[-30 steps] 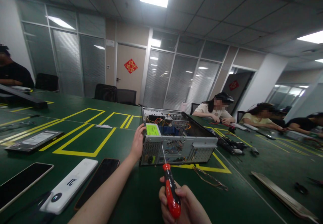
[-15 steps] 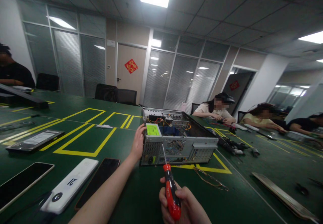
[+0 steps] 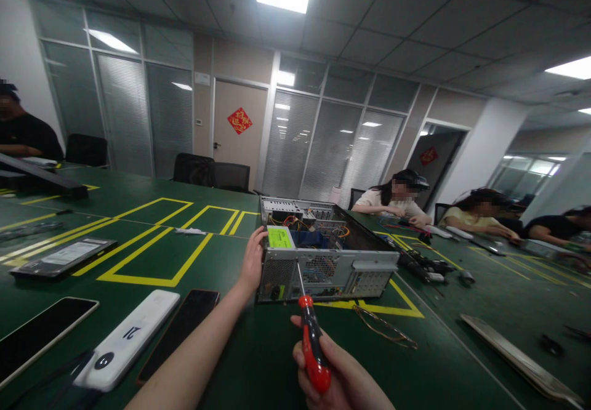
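Observation:
An open grey computer case (image 3: 323,262) lies on the green table (image 3: 258,348), its rear panel facing me and cables showing inside. My left hand (image 3: 253,261) rests flat against the case's left side, fingers stretched along the top edge. My right hand (image 3: 341,379) is closed round the red handle of a screwdriver (image 3: 310,339). The screwdriver's metal shaft points up at the rear panel, its tip by the fan grille.
Two dark phones (image 3: 37,336) and a white power bank (image 3: 129,339) lie at the left. A flat dark panel (image 3: 62,256) sits further left. A loose wire (image 3: 383,330) and a metal side panel (image 3: 521,357) lie right. Other people sit at the far right and far left.
My right hand has turned slightly on the screwdriver handle, fingers shifting to the right. The left hand and case stay put.

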The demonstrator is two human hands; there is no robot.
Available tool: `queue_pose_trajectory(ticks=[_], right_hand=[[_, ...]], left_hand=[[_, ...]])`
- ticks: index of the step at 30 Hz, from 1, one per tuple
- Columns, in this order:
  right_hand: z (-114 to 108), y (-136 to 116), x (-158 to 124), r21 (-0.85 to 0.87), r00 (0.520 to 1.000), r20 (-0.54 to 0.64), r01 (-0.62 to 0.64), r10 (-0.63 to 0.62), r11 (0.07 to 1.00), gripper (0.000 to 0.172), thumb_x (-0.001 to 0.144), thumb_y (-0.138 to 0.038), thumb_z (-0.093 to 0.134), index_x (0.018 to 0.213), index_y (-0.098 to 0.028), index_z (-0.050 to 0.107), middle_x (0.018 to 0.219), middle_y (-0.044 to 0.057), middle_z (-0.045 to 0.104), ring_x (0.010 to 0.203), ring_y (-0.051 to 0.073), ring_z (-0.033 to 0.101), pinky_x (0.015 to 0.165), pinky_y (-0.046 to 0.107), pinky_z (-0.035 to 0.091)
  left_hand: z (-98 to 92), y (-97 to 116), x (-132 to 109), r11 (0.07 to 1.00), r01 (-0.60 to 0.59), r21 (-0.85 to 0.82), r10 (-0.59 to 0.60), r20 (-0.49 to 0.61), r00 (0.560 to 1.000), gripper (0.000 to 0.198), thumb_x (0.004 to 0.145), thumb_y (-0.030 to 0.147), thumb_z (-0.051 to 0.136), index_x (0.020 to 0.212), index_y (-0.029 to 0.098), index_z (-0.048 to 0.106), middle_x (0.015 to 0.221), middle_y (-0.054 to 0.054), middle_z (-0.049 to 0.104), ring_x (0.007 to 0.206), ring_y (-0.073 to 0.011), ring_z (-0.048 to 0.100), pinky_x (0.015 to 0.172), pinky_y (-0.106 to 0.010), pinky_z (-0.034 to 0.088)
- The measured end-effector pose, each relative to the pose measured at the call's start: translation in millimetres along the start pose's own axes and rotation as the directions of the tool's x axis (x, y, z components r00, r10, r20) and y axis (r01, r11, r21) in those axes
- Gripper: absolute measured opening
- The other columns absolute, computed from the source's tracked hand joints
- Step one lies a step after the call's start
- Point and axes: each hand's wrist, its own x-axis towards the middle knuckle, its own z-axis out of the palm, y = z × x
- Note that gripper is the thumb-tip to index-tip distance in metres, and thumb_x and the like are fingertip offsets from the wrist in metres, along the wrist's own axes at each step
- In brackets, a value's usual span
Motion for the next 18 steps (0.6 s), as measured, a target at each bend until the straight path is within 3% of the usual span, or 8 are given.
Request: queue_pose_trajectory(ticks=[3,6,9,12,15,18], right_hand=[[-1,-4,0,0.088,1.000,-0.019,0.006,-0.004,0.996,0.042,0.075,-0.051,0.074,0.096,-0.017,0.063,0.066,-0.004,0.054,0.042,0.001,0.033,0.037,0.015,0.014],[-5,-6,1,0.195,0.995,-0.100,-0.005,0.025,0.981,0.036,0.072,-0.047,0.078,0.081,-0.016,0.061,0.061,-0.006,0.051,0.045,0.000,0.036,0.039,0.010,0.023],[-8,-6,1,0.239,0.980,-0.142,-0.100,0.136,0.966,0.035,0.068,-0.039,0.083,0.086,-0.017,0.062,0.069,-0.005,0.058,0.041,-0.003,0.031,0.036,0.008,0.020],[-7,-8,0,0.244,0.985,-0.094,-0.118,0.144,0.963,0.040,0.066,-0.039,0.085,0.092,-0.017,0.065,0.063,-0.008,0.056,0.036,-0.004,0.023,0.032,0.008,0.010],[-4,-11,-3,0.249,0.992,-0.044,-0.100,0.115,0.963,0.045,0.071,-0.042,0.081,0.103,-0.016,0.066,0.063,-0.006,0.057,0.037,-0.002,0.031,0.034,0.009,0.015],[-3,-17,-8,0.270,0.992,0.028,-0.123,0.120,0.955,0.049,0.072,-0.038,0.078,0.112,-0.014,0.063,0.077,0.003,0.066,0.048,0.005,0.050,0.040,0.013,0.031]], left_hand=[[-0.1,-1,0,1.000,0.014,-0.001,-0.014,0.003,1.000,0.041,0.100,0.044,0.027,0.122,0.026,0.056,0.143,-0.008,0.048,0.135,-0.0216,0.045,0.115,-0.046,0.035],[-0.5,-1,0,1.000,0.025,-0.003,-0.025,0.004,1.000,0.042,0.100,0.045,0.027,0.122,0.026,0.056,0.143,-0.008,0.048,0.135,-0.0218,0.045,0.115,-0.046,0.035],[-1.0,-1,0,1.000,0.025,-0.002,-0.025,0.001,1.000,0.043,0.099,0.046,0.027,0.122,0.025,0.056,0.143,-0.009,0.048,0.135,-0.0223,0.044,0.115,-0.047,0.034],[-1.2,0,0,1.000,0.019,0.004,-0.019,0.000,1.000,0.044,0.099,0.047,0.027,0.122,0.024,0.057,0.142,-0.009,0.049,0.135,-0.0225,0.045,0.115,-0.047,0.034],[-1.3,0,1,1.000,0.006,0.004,-0.006,-0.003,1.000,0.044,0.099,0.047,0.026,0.121,0.024,0.057,0.141,-0.009,0.049,0.134,-0.0223,0.045,0.114,-0.046,0.035],[-1.3,0,1,1.000,0.003,0.003,-0.003,-0.003,1.000,0.044,0.099,0.047,0.027,0.122,0.025,0.057,0.142,-0.009,0.049,0.134,-0.0224,0.046,0.114,-0.046,0.035]])
